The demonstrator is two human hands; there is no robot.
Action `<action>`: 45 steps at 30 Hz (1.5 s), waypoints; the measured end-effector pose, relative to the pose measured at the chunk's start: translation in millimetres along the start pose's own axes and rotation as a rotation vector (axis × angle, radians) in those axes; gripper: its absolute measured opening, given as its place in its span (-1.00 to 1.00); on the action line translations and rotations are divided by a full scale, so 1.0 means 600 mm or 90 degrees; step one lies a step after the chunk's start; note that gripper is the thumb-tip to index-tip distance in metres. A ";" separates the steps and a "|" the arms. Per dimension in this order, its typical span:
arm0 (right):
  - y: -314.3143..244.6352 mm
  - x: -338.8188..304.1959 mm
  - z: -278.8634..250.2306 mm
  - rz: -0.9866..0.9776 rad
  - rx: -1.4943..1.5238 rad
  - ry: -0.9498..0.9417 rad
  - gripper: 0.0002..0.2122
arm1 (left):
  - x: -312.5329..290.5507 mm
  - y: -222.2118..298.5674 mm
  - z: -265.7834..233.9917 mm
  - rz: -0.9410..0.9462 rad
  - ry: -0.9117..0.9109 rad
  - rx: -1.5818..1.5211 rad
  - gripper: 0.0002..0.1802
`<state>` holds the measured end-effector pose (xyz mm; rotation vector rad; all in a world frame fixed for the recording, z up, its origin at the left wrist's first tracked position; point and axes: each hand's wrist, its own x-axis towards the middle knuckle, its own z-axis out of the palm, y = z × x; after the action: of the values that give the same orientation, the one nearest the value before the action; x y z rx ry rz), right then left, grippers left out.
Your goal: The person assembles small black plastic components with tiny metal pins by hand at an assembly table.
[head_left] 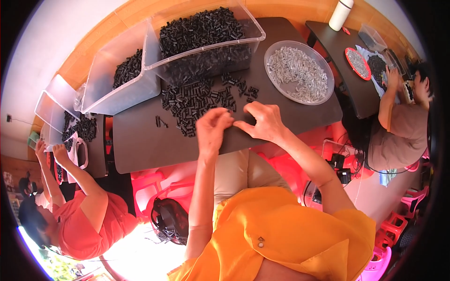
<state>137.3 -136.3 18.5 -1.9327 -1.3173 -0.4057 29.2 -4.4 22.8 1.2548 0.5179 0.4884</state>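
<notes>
Above the front part of the dark table (140, 136), my two hands are held close together. My left hand (212, 131) is closed in a pinch, and a small dark bit shows at its fingertips, too small to name. My right hand (263, 122) has its thumb and forefinger bent toward the left fingertips; whatever they hold is hidden. Just beyond my hands lies a loose pile of short black plastic tubes (190, 103). To the right of the pile, a round tray (331, 89) carries many small clear pieces.
A large clear bin (206, 54) of black parts stands at the back, with a second bin (101, 96) to its left. One person in red (96, 215) works at the left; another in brown (398, 136) sits at a right-hand table with a white bottle (341, 16).
</notes>
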 end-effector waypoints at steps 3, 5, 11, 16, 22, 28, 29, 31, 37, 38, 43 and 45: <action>0.004 0.000 -0.009 0.036 0.062 0.106 -0.80 | 0.017 0.092 -0.019 0.273 0.116 0.059 -0.89; 0.014 -0.001 -0.005 0.065 0.065 0.175 -0.83 | 0.039 0.171 -0.041 0.401 0.260 0.195 -0.88; 0.021 0.009 -0.008 0.251 0.117 0.269 -0.85 | 0.143 0.326 -0.140 0.592 0.428 0.339 -0.71; 0.044 0.006 0.005 0.316 0.091 0.291 -0.95 | 0.138 0.243 -0.118 0.497 0.345 0.387 -0.52; 0.029 0.008 -0.005 0.251 0.030 0.105 -0.90 | 0.029 0.079 -0.018 0.263 0.110 0.169 -0.69; 0.031 0.009 0.005 0.139 -0.062 0.050 -0.91 | -0.009 -0.004 0.019 0.106 0.046 0.107 -0.73; 0.034 0.009 0.004 0.127 -0.053 0.052 -0.93 | -0.012 -0.007 0.026 0.098 0.034 0.098 -0.74; 0.039 0.004 -0.002 0.218 0.175 0.017 -0.92 | -0.016 -0.012 0.036 0.071 -0.001 0.050 -0.74; 0.025 -0.013 -0.030 0.422 0.759 -0.071 -0.91 | -0.017 -0.013 0.051 0.043 -0.073 -0.082 -0.67; 0.023 -0.016 -0.031 0.425 0.759 -0.069 -0.91 | -0.019 -0.013 0.053 0.051 -0.091 -0.089 -0.67; 0.013 -0.027 -0.022 0.453 0.867 -0.064 -0.89 | -0.020 -0.021 0.056 0.062 -0.135 -0.099 -0.72; 0.001 -0.029 -0.025 0.434 0.793 -0.055 -0.89 | -0.019 -0.023 0.053 0.089 -0.112 -0.105 -0.77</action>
<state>133.0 -158.7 17.4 -1.1495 -0.5671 0.7032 40.2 -38.7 18.0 1.1676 0.2378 0.5222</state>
